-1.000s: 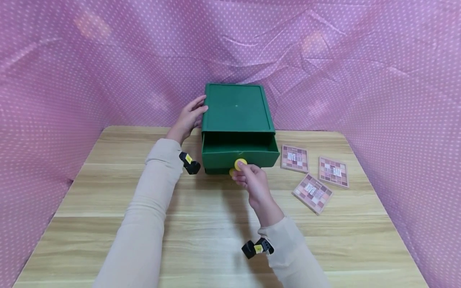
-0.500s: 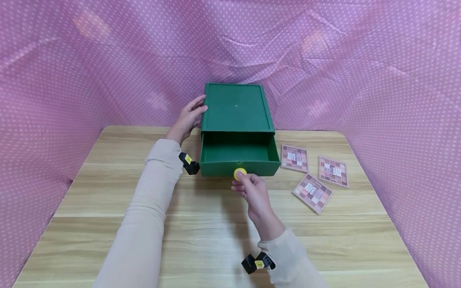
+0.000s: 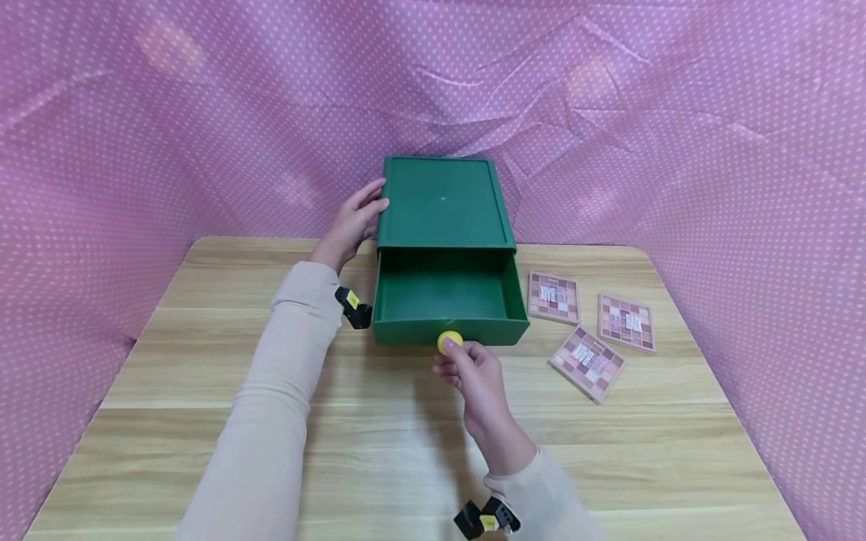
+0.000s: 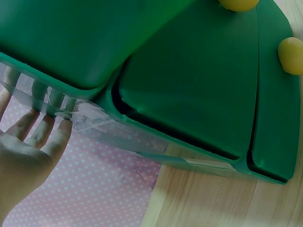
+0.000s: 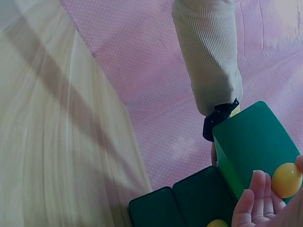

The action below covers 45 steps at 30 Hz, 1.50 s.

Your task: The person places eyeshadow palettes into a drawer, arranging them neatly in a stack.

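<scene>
A green drawer cabinet (image 3: 443,203) stands at the back of the wooden table, its top drawer (image 3: 409,333) pulled well out and bare inside. My right hand (image 3: 483,387) pinches the round yellow knob (image 3: 448,342) on that drawer's front between thumb and fingers. On the cabinet's left side, my left hand (image 3: 352,225) rests with its fingers extended, the tips at the top edge. The left wrist view shows these fingers (image 4: 59,137) against the clear side panel (image 4: 109,125). Two lower drawers (image 4: 199,80), both pushed in, have yellow knobs too.
Three square, pinkish makeup palettes lie right of the cabinet: one near it (image 3: 553,297), one farther right (image 3: 626,323), one closer to me (image 3: 587,364). Pink dotted cloth (image 3: 271,135) hangs round the table's back and sides.
My right hand has drawn the top drawer toward me by its knob, exposing more of its inside. The left hand has stayed at the cabinet's side.
</scene>
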{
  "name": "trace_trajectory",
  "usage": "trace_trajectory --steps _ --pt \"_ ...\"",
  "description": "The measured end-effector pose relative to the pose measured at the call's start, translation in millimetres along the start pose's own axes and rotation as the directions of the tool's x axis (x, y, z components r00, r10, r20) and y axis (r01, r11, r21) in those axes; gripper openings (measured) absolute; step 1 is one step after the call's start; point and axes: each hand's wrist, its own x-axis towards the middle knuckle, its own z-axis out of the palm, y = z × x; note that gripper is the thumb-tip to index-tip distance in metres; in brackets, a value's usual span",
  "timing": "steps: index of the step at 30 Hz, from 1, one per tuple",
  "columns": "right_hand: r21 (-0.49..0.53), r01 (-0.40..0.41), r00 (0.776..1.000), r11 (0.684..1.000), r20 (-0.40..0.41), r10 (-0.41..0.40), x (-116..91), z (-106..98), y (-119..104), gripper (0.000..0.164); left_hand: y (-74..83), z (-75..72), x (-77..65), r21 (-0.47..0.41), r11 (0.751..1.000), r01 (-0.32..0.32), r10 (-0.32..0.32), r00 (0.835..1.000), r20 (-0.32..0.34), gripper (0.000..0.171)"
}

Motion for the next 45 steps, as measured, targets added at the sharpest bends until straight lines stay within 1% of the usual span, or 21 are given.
trace_trajectory --steps 6,14,24,33,38,39,40,41,44,45 --pt "0.016 -0.015 1.000 1.000 0.000 0.015 -8.5 -1.4 4.3 0.036 0.1 1.0 -0.4 -0.009 1.000 -0.004 0.004 1.000 -0.001 0.047" --pt "-0.023 -0.006 1.000 1.000 0.017 0.007 -16.2 -6.3 8.7 0.041 -1.2 0.7 -2.9 -0.012 1.000 -0.005 0.005 1.000 -0.011 0.046" --pt "-0.011 0.012 1.000 1.000 0.029 -0.012 -23.6 -8.8 13.3 0.035 -2.1 -0.3 -2.3 -0.010 1.000 -0.012 0.012 1.000 -0.006 0.046" --pt "-0.004 0.030 0.999 1.000 0.026 -0.029 -26.0 -8.2 15.7 0.031 -2.9 -0.7 0.0 -0.010 1.000 -0.016 0.016 1.000 0.004 0.047" --pt "-0.014 0.042 0.999 0.999 0.028 -0.042 -24.4 -9.3 19.0 0.033 -3.0 0.0 0.3 -0.011 1.000 -0.018 0.018 1.000 -0.001 0.046" --pt "-0.023 0.050 0.998 0.998 0.030 -0.049 -23.3 -9.8 20.9 0.034 -2.9 0.0 0.2 -0.010 1.000 -0.019 0.019 1.000 0.000 0.046" --pt "-0.005 0.095 0.994 0.995 0.054 -0.095 -13.2 -15.1 36.3 0.034 -2.9 -0.1 0.1 -0.009 1.000 -0.020 0.020 1.000 0.000 0.046" --pt "-0.004 0.124 0.990 0.992 0.072 -0.123 -7.9 -19.1 45.1 0.031 -2.9 -0.2 -0.1 -0.009 1.000 -0.021 0.021 1.000 0.001 0.046" --pt "-0.024 0.133 0.989 0.991 0.076 -0.131 -7.0 -20.3 47.2 0.033 -3.2 -0.6 -0.3 -0.007 1.000 -0.023 0.023 1.000 0.007 0.047" --pt "-0.004 0.173 0.979 0.985 0.105 -0.172 3.6 -26.9 64.3 0.032 -3.3 -0.6 -0.3 -0.007 1.000 -0.022 0.022 1.000 0.008 0.047"
